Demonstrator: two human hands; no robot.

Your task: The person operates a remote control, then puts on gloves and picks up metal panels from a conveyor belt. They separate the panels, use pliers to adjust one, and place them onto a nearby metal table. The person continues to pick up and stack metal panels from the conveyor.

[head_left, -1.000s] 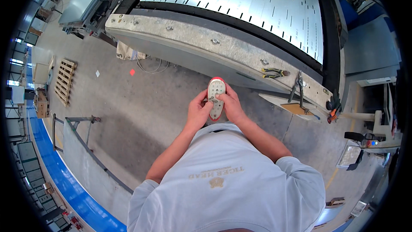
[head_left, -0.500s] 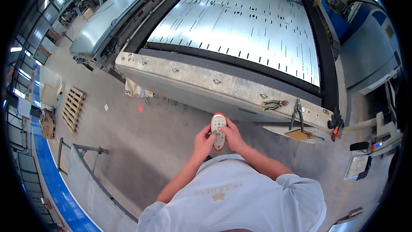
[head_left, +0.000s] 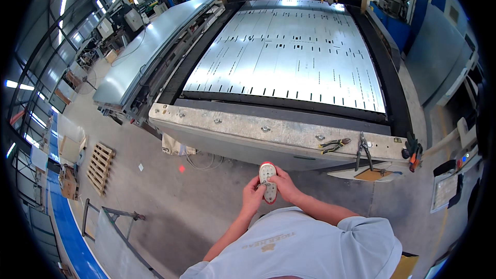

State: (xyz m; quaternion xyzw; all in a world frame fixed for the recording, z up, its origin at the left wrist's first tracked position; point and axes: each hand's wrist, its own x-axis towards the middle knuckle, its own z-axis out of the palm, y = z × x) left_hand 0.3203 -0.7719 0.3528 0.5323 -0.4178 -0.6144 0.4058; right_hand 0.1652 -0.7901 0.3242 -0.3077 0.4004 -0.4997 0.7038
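Between both hands, in front of my chest, is an oval handheld remote control with a pale, button-covered face and a red rim. My left hand wraps its left side, thumb over the lower buttons. From the other side my right hand grips it, with the thumb lying across the middle of the face. Beyond it is the front ledge of a large cutting machine. A big shiny metal sheet with rows of slots lies on the machine bed.
Pliers, grey-handled cutters and an orange-and-black tool rest at the ledge's right end. A sheet-topped table stands to the left. A wooden pallet and a metal frame are on the floor at left. A control panel is at right.
My view has tilted upward, so more of the machine's far end with its gantry shows. Both hands still hold the remote control; the thumbs have shifted slightly over its face.
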